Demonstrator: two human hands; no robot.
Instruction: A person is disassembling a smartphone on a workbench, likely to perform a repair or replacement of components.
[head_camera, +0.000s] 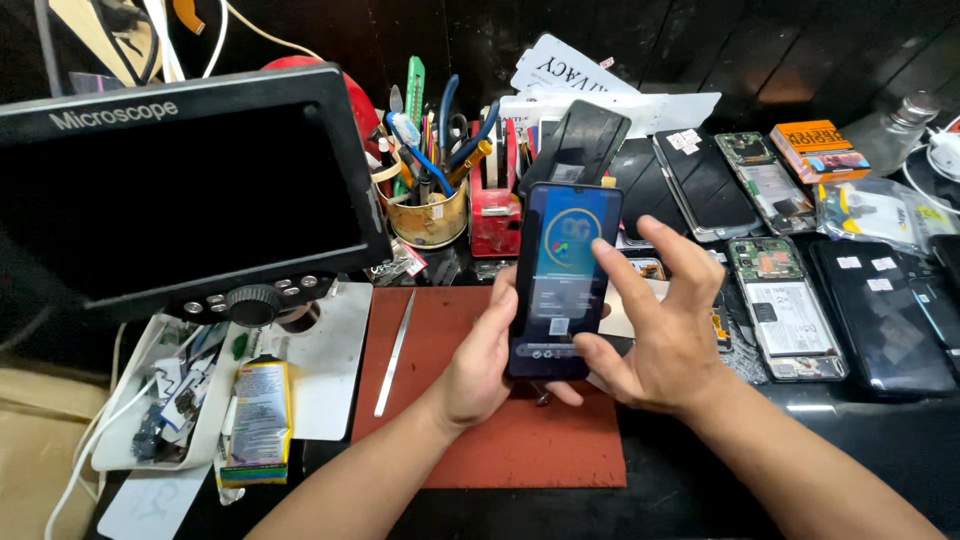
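The left hand (480, 365) grips a lit smartphone (562, 280); the open right hand (655, 325) touches its screen. A tin (430, 215) holds pens and tools.

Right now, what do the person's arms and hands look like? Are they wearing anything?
Both arms are bare up to the edge of the picture: no sleeves, gloves or watch show. The left hand and right hand show no rings or wristbands. The fingers are bare too, with short nails. No cables or markings show on either arm.
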